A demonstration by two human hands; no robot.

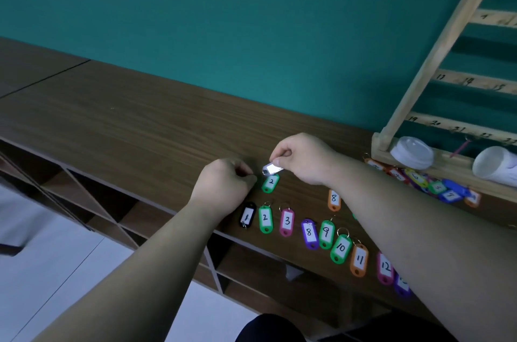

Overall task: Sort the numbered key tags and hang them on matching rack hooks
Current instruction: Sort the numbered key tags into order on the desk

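Note:
Numbered key tags lie in a row near the counter's front edge: black 1 (247, 215), green 2 (265, 218), pink 3 (287, 222), purple 8 (309, 233), green 9 (326, 234), green 10 (341, 248), orange 11 (359, 260), pink 12 (385, 268). Behind them lie a second green 2 (270, 183) and an orange 8 (333, 199). My right hand (305, 158) pinches a pale tag (272, 169) just above that green 2. My left hand (225, 185) is closed beside it; what its fingers hold is hidden. The wooden rack (447, 30) with numbered rails leans at right.
A pile of unsorted tags (430, 183) lies by the rack's base. Two white cups (412, 152) (495, 164) lie on the rack's bottom rail. The brown counter (126, 117) meets a teal wall; open shelves sit below its front edge.

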